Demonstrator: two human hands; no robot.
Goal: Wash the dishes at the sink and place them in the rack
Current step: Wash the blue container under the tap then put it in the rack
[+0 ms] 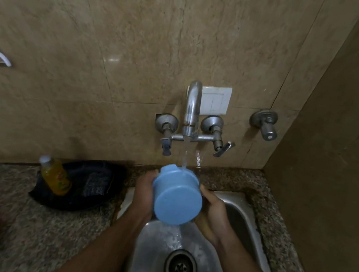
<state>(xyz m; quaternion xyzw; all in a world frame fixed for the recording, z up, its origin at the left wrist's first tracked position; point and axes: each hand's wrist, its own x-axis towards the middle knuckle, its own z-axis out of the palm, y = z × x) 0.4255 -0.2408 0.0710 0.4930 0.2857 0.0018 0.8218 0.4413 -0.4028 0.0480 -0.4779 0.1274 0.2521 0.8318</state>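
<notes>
while water runs from the tap (191, 112), observations as follows.
cup: blue cup (177, 195) tipped on its side under the tap's stream, base toward the camera, held above the sink (242, 222).
left hand: left hand (144, 196) wraps the cup's left side, fingers curled round it, forearm rising from below the tap.
right hand: right hand (211, 212) cups the right side, fingers bent against the wall of the cup.
left of tap: yellow bottle (56, 176) on a dark tray (90, 190).

cup (177, 195) between hands, over sink (241, 213) | tap (192, 108) behind | bottle (56, 176) left
</notes>
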